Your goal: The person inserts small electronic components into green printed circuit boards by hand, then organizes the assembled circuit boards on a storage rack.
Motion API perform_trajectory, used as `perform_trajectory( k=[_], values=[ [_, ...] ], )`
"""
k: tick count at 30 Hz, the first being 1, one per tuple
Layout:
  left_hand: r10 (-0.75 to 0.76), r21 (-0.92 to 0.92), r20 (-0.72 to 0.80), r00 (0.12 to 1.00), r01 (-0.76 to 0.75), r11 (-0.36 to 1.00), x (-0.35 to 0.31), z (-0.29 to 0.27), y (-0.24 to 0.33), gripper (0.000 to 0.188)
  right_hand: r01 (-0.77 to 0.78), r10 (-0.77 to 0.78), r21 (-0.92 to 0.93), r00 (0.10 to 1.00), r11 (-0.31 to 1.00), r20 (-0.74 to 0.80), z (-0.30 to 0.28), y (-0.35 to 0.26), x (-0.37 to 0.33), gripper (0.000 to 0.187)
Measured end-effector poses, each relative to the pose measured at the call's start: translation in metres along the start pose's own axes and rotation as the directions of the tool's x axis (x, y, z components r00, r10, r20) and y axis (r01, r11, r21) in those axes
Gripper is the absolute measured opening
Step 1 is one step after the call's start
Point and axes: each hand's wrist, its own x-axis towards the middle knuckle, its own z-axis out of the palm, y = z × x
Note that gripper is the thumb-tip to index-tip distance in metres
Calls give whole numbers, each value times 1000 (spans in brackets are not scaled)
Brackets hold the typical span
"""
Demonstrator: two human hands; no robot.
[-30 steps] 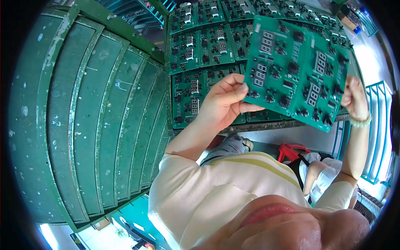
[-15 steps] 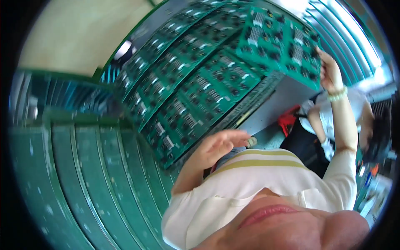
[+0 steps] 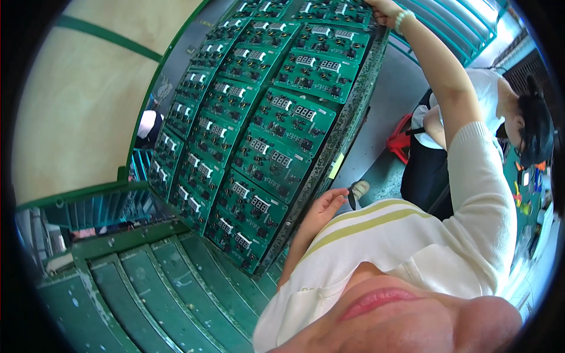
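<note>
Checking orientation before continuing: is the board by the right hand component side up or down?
Component side up: the board beside the right hand shows its digit displays.

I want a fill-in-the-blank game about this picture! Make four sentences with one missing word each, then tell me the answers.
1. The circuit boards, laid out in rows, are coloured ____.
2. The right hand has a pale bracelet around its ____.
3. The left hand is holding ____.
4. The plastic stool on the floor is coloured ____.

Missing words: green; wrist; nothing; red.
</note>
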Motion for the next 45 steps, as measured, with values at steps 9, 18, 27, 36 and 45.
perform_trajectory(
  k=[9, 18, 27, 36, 45],
  values=[
    [-7, 255, -58, 998, 21, 967, 56, -26, -78, 29, -436, -577, -823, 589, 363, -566, 84, -15, -14, 38],
    [-367, 650, 117, 923, 209, 731, 132, -67, -200, 47, -731, -81, -476, 505, 489, -859, 242, 238, -432, 20],
    [-688, 923, 358, 631, -127, 364, 210, -76, -340, 39, -890, 452, 405, -279, 211, -848, 474, 289, -640, 31],
    [-803, 229, 512, 306, -949, -216, 166, 108, -369, 20, 168, 831, 820, 12, 547, -556, 608, 325, -690, 9],
    [-961, 385, 61, 270, -895, -227, 222, 137, -526, 51, -437, 158, 352, -421, 827, -893, 568, 336, -771, 26]
  ],
)
